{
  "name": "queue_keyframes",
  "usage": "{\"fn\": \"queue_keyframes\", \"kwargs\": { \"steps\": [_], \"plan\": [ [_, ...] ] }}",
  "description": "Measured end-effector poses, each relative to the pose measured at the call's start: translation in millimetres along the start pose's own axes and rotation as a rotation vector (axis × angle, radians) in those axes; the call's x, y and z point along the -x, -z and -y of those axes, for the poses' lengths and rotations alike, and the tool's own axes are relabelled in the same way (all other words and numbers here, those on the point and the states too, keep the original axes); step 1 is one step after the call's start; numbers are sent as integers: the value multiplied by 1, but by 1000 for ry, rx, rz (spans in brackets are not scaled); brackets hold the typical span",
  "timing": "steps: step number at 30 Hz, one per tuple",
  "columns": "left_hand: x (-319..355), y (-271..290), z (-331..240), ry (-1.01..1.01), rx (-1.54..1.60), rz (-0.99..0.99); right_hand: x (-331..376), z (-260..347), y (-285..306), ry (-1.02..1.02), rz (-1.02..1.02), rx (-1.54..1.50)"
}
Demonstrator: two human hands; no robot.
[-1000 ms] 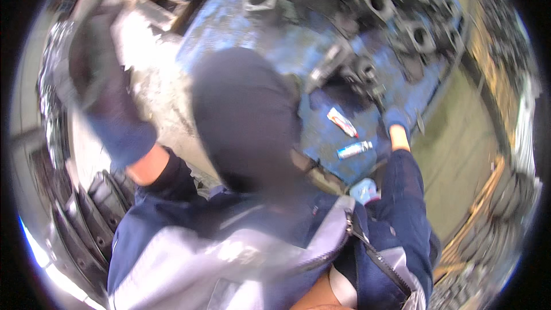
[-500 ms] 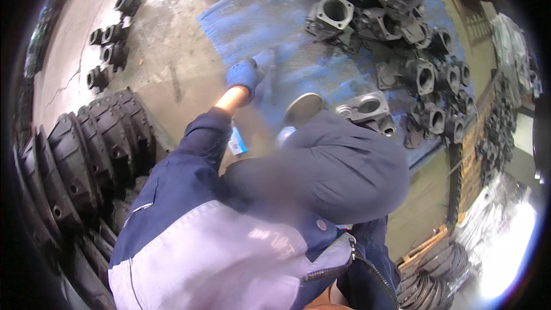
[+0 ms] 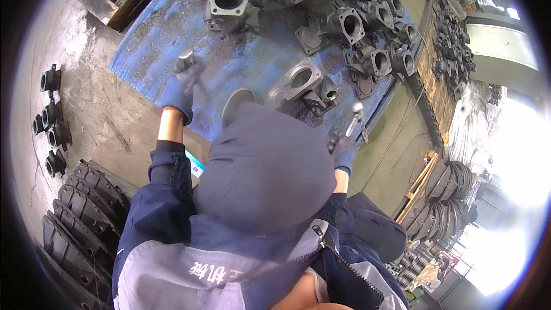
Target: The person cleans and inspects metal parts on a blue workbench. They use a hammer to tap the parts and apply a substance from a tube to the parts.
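My left hand [image 3: 181, 89], in a blue glove, is up at eleven o'clock over the blue metal table [image 3: 149, 40]. Its fingers are wrapped around a small grey metal piece [image 3: 186, 60], held up off the table, perhaps so it can be looked at. My right hand [image 3: 343, 148], gloved too, is at three o'clock by the table edge. Its fingers are closed on a shiny metal tool [image 3: 357, 119] that points up. Between the hands lies a grey cast housing [image 3: 301, 83] with a round hole. More dark castings [image 3: 367, 23] crowd twelve to two o'clock; there are too many to count. Four small black parts [image 3: 50, 120] sit on the floor at nine o'clock.
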State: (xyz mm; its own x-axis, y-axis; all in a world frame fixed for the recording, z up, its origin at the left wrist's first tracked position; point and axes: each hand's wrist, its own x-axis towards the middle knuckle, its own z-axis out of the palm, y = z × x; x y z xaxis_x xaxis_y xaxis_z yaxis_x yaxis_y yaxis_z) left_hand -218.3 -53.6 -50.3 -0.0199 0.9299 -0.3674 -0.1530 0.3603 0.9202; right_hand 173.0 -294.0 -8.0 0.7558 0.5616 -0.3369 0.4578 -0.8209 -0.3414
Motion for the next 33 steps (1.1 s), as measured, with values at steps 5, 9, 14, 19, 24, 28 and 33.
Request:
{"fn": "queue_keyframes", "kwargs": {
  "steps": [5, 9, 14, 19, 24, 28, 33],
  "plan": [
    [50, -59, -61, -95, 445, 407, 56, 95, 64, -107, -60, -1047],
    [65, -93, -68, -4, 336, 415, 86, 142, 85, -52, 14, -1006],
    [70, -95, -36, 47, 381, 498, 85, 160, 79, -84, 109, -1028],
    [70, -99, -16, 160, 343, 452, 72, 164, 68, -22, 161, -1051],
    [67, -105, -17, 169, 402, 496, 63, 164, 62, -59, 148, -1013],
    [73, -107, -16, 257, 335, 463, 61, 160, 60, -55, 168, -988],
    [74, -104, -11, 123, 213, 688, 72, 157, 61, -37, 162, -940]
  ]
}}
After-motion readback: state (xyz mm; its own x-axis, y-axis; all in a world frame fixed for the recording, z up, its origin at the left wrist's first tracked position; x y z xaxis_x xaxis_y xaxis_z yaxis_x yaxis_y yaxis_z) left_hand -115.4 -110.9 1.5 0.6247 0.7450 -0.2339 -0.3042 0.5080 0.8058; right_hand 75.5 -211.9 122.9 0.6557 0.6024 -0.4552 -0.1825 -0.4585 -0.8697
